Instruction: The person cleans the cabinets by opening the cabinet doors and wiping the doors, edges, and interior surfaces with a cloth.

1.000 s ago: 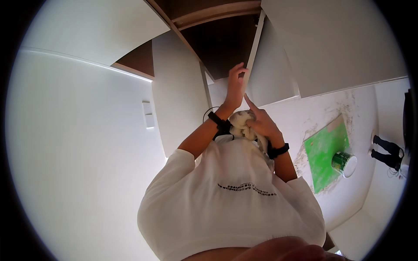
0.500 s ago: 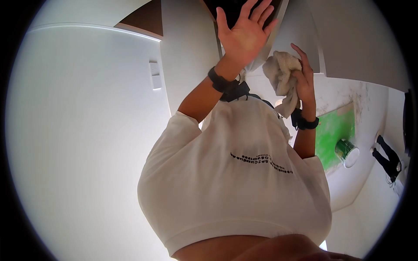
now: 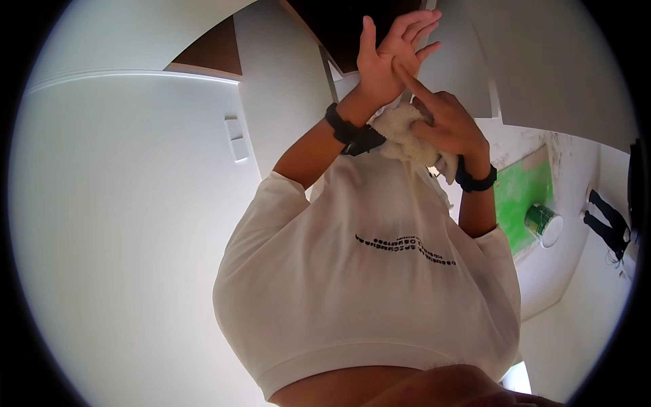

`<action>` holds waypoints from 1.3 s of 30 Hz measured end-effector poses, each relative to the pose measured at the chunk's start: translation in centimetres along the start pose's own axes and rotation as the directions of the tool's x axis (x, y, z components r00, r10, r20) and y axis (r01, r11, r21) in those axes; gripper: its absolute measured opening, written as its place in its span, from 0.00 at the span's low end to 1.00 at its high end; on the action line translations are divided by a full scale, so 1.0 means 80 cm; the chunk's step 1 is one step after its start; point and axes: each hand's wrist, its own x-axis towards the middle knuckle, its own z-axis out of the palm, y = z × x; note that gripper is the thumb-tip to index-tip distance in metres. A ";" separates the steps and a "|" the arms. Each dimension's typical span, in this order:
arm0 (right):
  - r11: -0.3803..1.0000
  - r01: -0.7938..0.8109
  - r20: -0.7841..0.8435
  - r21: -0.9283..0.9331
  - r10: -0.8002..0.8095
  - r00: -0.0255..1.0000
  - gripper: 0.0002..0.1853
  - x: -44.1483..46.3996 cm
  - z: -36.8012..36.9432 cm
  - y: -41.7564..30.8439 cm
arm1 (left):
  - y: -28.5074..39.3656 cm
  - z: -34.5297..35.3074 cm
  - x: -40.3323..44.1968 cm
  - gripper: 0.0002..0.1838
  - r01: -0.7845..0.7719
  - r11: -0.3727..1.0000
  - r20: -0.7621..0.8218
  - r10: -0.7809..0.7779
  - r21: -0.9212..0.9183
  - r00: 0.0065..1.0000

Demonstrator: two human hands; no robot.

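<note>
My left hand [image 3: 390,64] is raised with its palm toward me and its fingers spread, holding nothing. My right hand [image 3: 451,125] grips a crumpled off-white cloth [image 3: 400,132], with its index finger stretched out against the left palm. The cloth bunches below the left palm and hangs down beside the right wrist. Black bands circle both wrists, and a dark object by the left one is partly hidden by the cloth.
A white wall with a switch plate [image 3: 235,139] stands at left. Pale panels and dark brown openings are at the top. On the right are a green sheet [image 3: 519,193], a green-and-white bucket [image 3: 544,225] and a person in dark trousers [image 3: 607,224].
Since half a second ago, my right hand has swung left with the cloth, and its index finger now meets my left palm. My left hand stays spread, slightly turned.
</note>
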 end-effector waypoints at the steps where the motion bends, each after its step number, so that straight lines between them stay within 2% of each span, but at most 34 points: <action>1: 1.000 0.012 -0.014 0.009 -0.012 1.000 0.50 0.001 0.002 0.003 | 0.000 0.000 0.003 0.49 0.005 1.000 -0.005 -0.005 -0.009 1.000; 5: 1.000 0.014 0.039 -0.008 -0.014 0.999 0.48 -0.001 0.002 0.005 | 0.000 -0.012 0.018 0.50 0.047 0.999 0.019 -0.046 -0.022 0.999; 8: 1.000 -0.015 0.041 0.011 0.015 0.999 0.47 0.002 -0.003 0.008 | 0.000 -0.007 0.027 0.51 0.078 0.986 -0.109 -0.095 -0.148 0.989; 10: 0.999 0.000 0.015 0.037 0.000 1.000 0.46 0.001 -0.005 0.012 | -0.003 -0.025 0.038 0.49 0.113 0.967 0.027 -0.110 -0.229 0.994; 13: 0.998 0.008 -0.165 0.064 0.002 0.986 0.47 0.002 0.003 0.021 | -0.009 -0.038 0.055 0.49 0.148 0.959 0.156 -0.112 -0.243 0.981; 16: 0.993 -0.046 -0.176 0.109 0.065 0.982 0.33 0.006 -0.009 0.003 | -0.016 -0.040 0.065 0.49 0.188 0.953 0.234 -0.131 -0.239 0.963; 19: 0.947 0.019 -0.216 0.320 0.053 0.975 0.12 0.012 -0.021 0.019 | -0.010 -0.028 0.071 0.49 0.174 0.971 0.218 -0.137 -0.161 0.966; 20: 0.967 0.107 -0.386 0.230 -0.010 0.922 0.12 0.020 -0.013 0.016 | -0.006 -0.024 0.072 0.50 0.156 0.981 0.196 -0.132 -0.116 0.972; 23: 0.982 -0.153 -0.304 0.109 0.180 0.936 0.14 0.024 -0.025 -0.018 | -0.009 -0.039 0.084 0.51 -0.111 0.988 0.401 0.061 0.104 0.914; 26: 0.997 -0.075 -0.318 -0.019 0.065 0.946 0.16 0.038 -0.020 -0.021 | -0.002 -0.026 0.092 0.53 -0.328 0.917 0.604 0.130 0.229 0.786; 28: 0.993 -0.035 -0.342 -0.117 -0.007 0.940 0.15 0.046 -0.024 -0.026 | 0.015 -0.010 0.087 0.53 -0.315 0.906 0.593 0.092 0.284 0.800; 29: 0.992 -0.030 -0.340 -0.122 -0.014 0.940 0.15 0.048 -0.023 -0.025 | 0.024 -0.002 0.085 0.53 -0.308 0.899 0.587 0.073 0.311 0.806; 30: 0.991 -0.023 -0.337 -0.129 -0.022 0.941 0.15 0.050 -0.022 -0.023 | 0.032 0.011 0.080 0.49 -0.253 0.907 0.513 0.048 0.338 0.857; 32: 0.990 -0.034 -0.313 -0.139 -0.011 0.950 0.15 0.052 -0.022 -0.024 | 0.034 0.012 0.078 0.47 -0.212 0.911 0.492 0.011 0.354 0.871; 34: 0.987 -0.071 -0.274 -0.148 0.028 0.961 0.15 0.051 -0.024 -0.031 | 0.029 -0.004 0.081 0.50 -0.243 0.908 0.603 -0.013 0.342 0.797; 37: 0.992 -0.048 -0.296 -0.115 0.012 0.955 0.14 0.049 -0.019 -0.028 | 0.025 -0.005 0.072 0.54 -0.151 0.947 0.614 -0.058 0.282 0.787; 39: 0.994 -0.036 -0.300 -0.105 0.003 0.954 0.13 0.047 -0.015 -0.017 | 0.025 -0.006 0.070 0.50 -0.100 0.953 0.597 -0.095 0.285 0.797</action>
